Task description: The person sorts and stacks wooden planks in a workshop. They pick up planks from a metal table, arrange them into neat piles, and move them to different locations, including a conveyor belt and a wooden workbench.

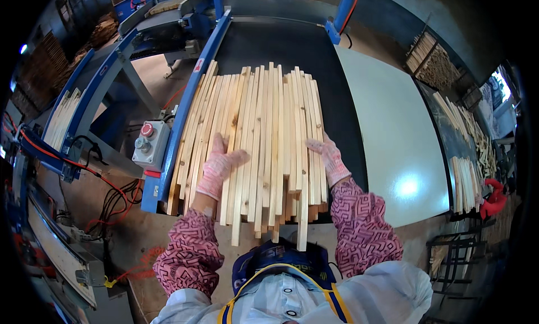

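A broad bundle of pale wooden strips [261, 127] lies lengthwise before me on a black conveyor belt [269, 40], its near ends uneven and jutting over the front edge. My left hand [216, 167], in a pink-and-white glove, presses into the strips left of the middle, thumb across the top. At the bundle's right side, my right hand [330, 158] wears a similar glove and grips the outer strips, thumb on top and the other fingers mostly hidden along the side. Between them the hands clasp the upper strips; more strips lie to the left of my left hand.
A blue rail [193, 94] borders the belt on the left, carrying a grey control box [150, 143] with a red button. To the right stands a pale smooth tabletop [396, 150]. Beyond it, a red-gloved hand [493, 199] of another person is near more strips [464, 184].
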A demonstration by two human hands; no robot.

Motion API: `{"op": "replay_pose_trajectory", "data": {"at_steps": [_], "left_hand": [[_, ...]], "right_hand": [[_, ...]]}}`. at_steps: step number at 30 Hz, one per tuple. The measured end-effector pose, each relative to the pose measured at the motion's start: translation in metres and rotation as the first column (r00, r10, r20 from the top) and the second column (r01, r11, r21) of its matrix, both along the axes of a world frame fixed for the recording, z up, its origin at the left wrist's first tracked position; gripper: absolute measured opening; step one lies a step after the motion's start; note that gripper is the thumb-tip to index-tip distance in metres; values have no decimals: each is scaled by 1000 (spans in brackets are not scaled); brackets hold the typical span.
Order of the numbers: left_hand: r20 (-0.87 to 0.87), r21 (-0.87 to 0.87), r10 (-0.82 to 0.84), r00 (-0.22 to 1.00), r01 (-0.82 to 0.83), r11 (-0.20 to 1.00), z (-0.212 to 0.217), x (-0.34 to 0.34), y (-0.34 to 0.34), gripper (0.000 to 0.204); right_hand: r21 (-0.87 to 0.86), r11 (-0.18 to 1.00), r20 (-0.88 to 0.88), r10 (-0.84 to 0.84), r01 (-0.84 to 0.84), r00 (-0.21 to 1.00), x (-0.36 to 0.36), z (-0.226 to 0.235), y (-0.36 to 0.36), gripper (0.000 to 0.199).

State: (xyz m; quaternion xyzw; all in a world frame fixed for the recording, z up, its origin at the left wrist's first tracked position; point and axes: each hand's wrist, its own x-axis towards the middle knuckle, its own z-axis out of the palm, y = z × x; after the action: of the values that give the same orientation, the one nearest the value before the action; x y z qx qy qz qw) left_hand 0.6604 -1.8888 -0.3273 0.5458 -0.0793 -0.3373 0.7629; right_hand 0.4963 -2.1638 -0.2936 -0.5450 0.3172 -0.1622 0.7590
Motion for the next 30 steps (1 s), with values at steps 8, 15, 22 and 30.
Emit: {"op": "replay_pose_trajectory", "data": {"at_steps": [8, 15, 22, 30], "left_hand": [[51, 186, -64, 997, 54, 981, 63, -60, -23, 100], [215, 165, -184, 959, 150, 975, 101, -174, -126, 100], [546, 812, -750, 374, -456, 364, 24, -173, -237, 76], [548, 736, -781, 300, -617, 279, 27, -168, -240, 74]], "right_hand": [[-137, 979, 120, 169, -152, 978, -34, 2, -29, 75], [-248, 939, 447, 331, -240, 831, -164, -23, -170, 82], [-612, 606, -669, -53, -508, 742, -165, 1, -222, 92], [-633, 485, -758, -230, -603, 610, -151, 29, -204, 109]]}}
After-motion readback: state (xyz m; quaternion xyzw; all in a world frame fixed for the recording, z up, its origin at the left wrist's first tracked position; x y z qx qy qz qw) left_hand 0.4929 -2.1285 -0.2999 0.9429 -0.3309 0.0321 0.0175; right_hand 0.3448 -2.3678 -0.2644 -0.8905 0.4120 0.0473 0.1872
